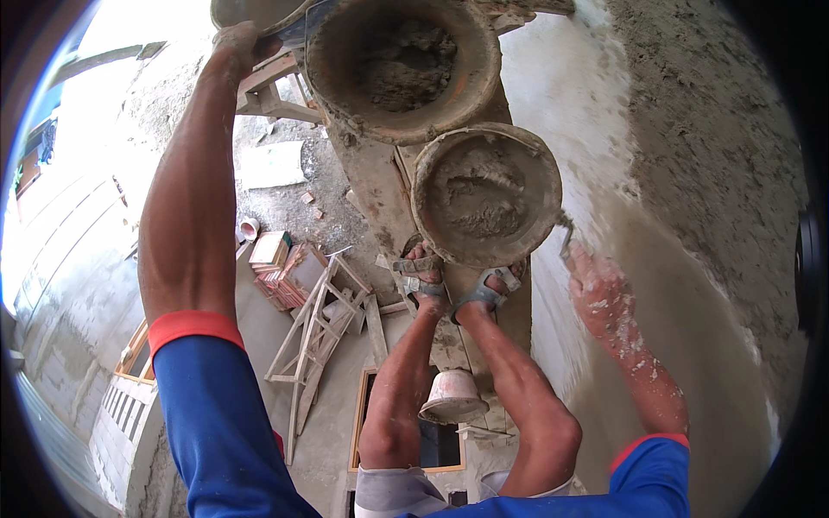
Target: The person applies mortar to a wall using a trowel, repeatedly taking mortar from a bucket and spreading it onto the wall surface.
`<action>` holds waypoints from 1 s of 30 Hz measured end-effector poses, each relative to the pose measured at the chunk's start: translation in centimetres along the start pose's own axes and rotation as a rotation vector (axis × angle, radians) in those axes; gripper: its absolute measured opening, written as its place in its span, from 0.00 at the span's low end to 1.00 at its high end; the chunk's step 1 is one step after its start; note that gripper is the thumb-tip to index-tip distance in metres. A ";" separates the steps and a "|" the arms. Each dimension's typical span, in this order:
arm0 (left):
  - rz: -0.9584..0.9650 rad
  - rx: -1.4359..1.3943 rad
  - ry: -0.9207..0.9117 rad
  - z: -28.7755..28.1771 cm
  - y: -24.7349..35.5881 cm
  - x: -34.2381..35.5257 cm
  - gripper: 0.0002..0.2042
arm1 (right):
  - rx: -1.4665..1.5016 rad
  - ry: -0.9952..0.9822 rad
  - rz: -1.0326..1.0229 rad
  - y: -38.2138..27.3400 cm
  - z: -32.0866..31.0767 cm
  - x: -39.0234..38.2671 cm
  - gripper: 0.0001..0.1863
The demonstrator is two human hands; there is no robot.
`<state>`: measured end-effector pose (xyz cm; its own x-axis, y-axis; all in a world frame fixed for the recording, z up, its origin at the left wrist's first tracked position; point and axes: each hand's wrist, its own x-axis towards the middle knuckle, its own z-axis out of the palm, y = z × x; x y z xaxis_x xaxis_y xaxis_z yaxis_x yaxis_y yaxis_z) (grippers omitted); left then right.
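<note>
At the upper left, my left hand [235, 43] is closed at the rim of a grey, rounded container [259, 12], which the frame's top edge cuts off. Beside it stands a large mortar-caked tub [324, 95] with grey mortar inside. A smaller bucket [420, 203], holding wet mortar, is in front of my feet. To its right, my right hand [598, 293], spattered with mortar, grips a trowel [567, 235]. Only the trowel's bent metal neck shows clearly; its handle is inside my fist. Smooth damp plaster [656, 285] covers the wall beside this hand.
My sandalled feet stand on a narrow plank platform [367, 177] well above the ground. Rougher plaster [708, 112] lies farther along the wall. Below are a wooden trestle [315, 332], stacked reddish tiles [289, 272] and an upturned pale bucket [453, 395] between my legs.
</note>
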<state>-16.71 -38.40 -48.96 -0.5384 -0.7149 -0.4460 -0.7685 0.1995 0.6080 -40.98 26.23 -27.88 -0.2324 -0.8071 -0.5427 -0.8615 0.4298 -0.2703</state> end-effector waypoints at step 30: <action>0.071 -0.184 0.384 11.2 19.0 -29.2 0.20 | -0.062 -0.328 -0.161 4.0 1.8 11.5 0.11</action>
<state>-19.48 -6.21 -31.69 -0.3935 -0.9081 -0.1433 -0.6408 0.1591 0.7510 -46.26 19.35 -36.61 0.0570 -0.6853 -0.7260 -0.9031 0.2746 -0.3301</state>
